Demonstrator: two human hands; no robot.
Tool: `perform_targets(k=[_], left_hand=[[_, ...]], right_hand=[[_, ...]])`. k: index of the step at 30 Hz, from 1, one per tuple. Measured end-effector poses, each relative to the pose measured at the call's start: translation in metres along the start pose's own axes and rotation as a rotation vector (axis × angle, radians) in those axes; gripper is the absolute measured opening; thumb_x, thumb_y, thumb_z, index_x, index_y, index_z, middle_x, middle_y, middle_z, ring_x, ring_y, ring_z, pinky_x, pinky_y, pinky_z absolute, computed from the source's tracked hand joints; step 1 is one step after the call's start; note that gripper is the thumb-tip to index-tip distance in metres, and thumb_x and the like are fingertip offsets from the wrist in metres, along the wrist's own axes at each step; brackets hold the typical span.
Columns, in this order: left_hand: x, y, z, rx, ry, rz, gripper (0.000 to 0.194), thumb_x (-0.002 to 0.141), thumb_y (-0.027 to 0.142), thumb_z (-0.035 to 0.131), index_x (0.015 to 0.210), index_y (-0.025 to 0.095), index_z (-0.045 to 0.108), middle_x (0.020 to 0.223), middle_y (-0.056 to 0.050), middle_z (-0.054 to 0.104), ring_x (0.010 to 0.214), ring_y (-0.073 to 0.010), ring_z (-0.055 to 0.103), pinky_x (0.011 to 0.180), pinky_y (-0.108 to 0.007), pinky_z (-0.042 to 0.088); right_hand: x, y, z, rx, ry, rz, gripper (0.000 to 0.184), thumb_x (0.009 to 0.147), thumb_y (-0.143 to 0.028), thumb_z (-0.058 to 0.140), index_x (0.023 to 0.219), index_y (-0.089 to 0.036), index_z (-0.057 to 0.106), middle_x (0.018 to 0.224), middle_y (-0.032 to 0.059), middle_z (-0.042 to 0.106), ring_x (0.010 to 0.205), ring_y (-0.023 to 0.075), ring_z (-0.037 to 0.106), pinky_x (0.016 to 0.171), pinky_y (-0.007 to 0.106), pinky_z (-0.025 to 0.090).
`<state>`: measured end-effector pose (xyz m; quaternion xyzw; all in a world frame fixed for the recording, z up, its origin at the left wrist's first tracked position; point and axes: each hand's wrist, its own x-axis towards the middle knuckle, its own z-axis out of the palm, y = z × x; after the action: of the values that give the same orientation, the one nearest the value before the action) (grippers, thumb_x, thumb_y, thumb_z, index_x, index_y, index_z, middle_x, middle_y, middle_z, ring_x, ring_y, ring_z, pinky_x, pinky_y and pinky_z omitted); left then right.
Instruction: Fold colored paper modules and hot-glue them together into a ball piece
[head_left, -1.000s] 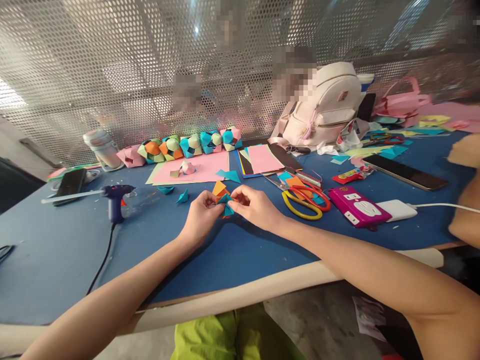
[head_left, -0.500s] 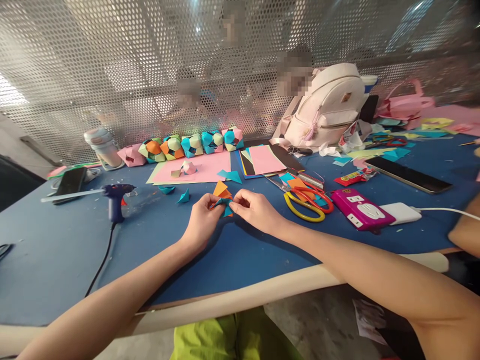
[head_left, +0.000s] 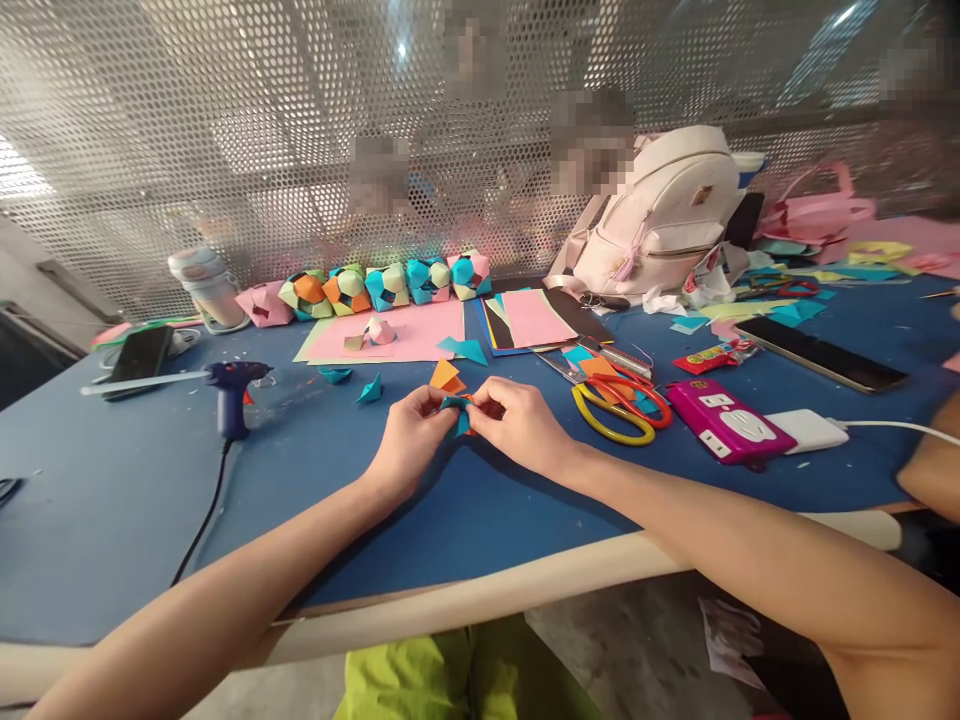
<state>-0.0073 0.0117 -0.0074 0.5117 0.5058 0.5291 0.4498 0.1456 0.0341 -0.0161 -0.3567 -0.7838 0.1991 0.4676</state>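
Observation:
My left hand [head_left: 409, 440] and my right hand [head_left: 523, 428] meet over the blue table [head_left: 495, 520], both pinching a small folded paper piece [head_left: 455, 403] of blue and orange. Fingers cover much of it, so its full shape is hidden. Just beyond the fingertips shows an orange folded paper [head_left: 447, 376]; whether it joins the held piece I cannot tell. Two small blue folded papers [head_left: 369, 389] lie left of my hands. Behind them, a small pink folded piece [head_left: 380, 331] rests on pink sheets [head_left: 427, 335].
A glue gun [head_left: 234, 400] stands at left, its cord running to the front edge. Scissors [head_left: 615, 413] and a purple power strip [head_left: 731, 422] lie right. Folded paper balls [head_left: 386, 287], a bottle [head_left: 210, 290] and a backpack [head_left: 660, 225] line the mesh panel. Another person's arm [head_left: 934, 450] is at far right.
My hands stay together on the folded paper, with small finger shifts; its blue part now shows less between them. The view has drifted slightly. The other person's arm moved at the right edge.

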Motion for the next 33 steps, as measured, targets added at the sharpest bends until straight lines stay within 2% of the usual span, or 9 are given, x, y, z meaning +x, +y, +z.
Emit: perform_targets(k=[6,11,16,20,22,27,30,33], left_hand=[[0.000,-0.003,-0.003,0.216,0.013,0.122,0.008,0.064,0.019,0.061,0.070,0.016,0.065,0.060,0.004,0.060,0.057,-0.0100,0.046,0.055,-0.023,0.034],[-0.001,-0.004,-0.004,0.239,0.038,0.130,0.004,0.062,0.016,0.059,0.064,0.016,0.063,0.056,0.005,0.057,0.054,-0.0095,0.044,0.053,-0.023,0.033],[-0.001,-0.002,-0.002,0.166,0.003,0.092,0.009,0.064,0.019,0.064,0.070,0.015,0.068,0.062,0.003,0.063,0.057,-0.0107,0.050,0.056,-0.023,0.038],[-0.001,0.000,-0.003,0.184,-0.082,0.059,0.028,0.070,0.027,0.066,0.094,0.014,0.073,0.081,-0.004,0.072,0.068,-0.0151,0.059,0.062,-0.025,0.044],[0.000,-0.001,-0.005,0.238,-0.104,0.088,0.032,0.076,0.031,0.062,0.100,0.015,0.073,0.091,-0.006,0.074,0.076,-0.0177,0.062,0.067,-0.027,0.047],[0.002,-0.005,-0.009,0.378,-0.087,0.175,0.030,0.082,0.035,0.055,0.093,0.016,0.076,0.086,-0.006,0.074,0.075,-0.0195,0.063,0.069,-0.030,0.048],[0.001,-0.003,-0.008,0.357,-0.084,0.155,0.029,0.081,0.036,0.056,0.088,0.015,0.075,0.082,-0.006,0.073,0.074,-0.0198,0.063,0.069,-0.030,0.049],[0.001,0.000,-0.007,0.294,-0.111,0.118,0.029,0.077,0.036,0.059,0.091,0.014,0.073,0.088,-0.007,0.074,0.079,-0.0205,0.064,0.071,-0.030,0.049]], right_hand=[[-0.002,0.001,-0.002,-0.108,0.027,-0.156,0.021,0.079,-0.012,0.051,0.063,-0.021,0.041,0.062,-0.0019,0.049,0.056,0.0108,0.046,0.055,0.024,0.036],[-0.004,0.000,-0.001,-0.154,0.011,-0.192,0.021,0.080,-0.012,0.050,0.063,-0.021,0.041,0.063,-0.0019,0.048,0.056,0.0106,0.046,0.055,0.023,0.036],[-0.001,0.002,-0.003,-0.107,0.000,-0.092,0.022,0.077,-0.012,0.054,0.061,-0.021,0.040,0.061,-0.0026,0.049,0.055,0.0099,0.045,0.054,0.023,0.034],[0.002,0.006,-0.007,-0.086,-0.016,0.004,0.023,0.073,-0.011,0.057,0.059,-0.020,0.041,0.060,-0.0032,0.049,0.055,0.0098,0.044,0.054,0.023,0.033],[0.002,0.006,-0.009,-0.087,-0.031,0.031,0.023,0.072,-0.010,0.057,0.059,-0.020,0.042,0.059,-0.0036,0.049,0.054,0.0096,0.043,0.054,0.023,0.033],[0.002,0.004,-0.009,-0.072,-0.060,0.048,0.025,0.071,-0.009,0.059,0.058,-0.020,0.042,0.058,-0.0045,0.048,0.054,0.0091,0.042,0.054,0.023,0.032],[0.002,0.003,-0.010,-0.071,-0.075,0.055,0.024,0.071,-0.009,0.060,0.058,-0.020,0.043,0.057,-0.0048,0.047,0.054,0.0090,0.042,0.054,0.022,0.031],[0.002,0.004,-0.011,-0.075,-0.100,0.061,0.023,0.070,-0.008,0.060,0.058,-0.019,0.044,0.057,-0.0051,0.047,0.054,0.0089,0.043,0.054,0.022,0.031]])
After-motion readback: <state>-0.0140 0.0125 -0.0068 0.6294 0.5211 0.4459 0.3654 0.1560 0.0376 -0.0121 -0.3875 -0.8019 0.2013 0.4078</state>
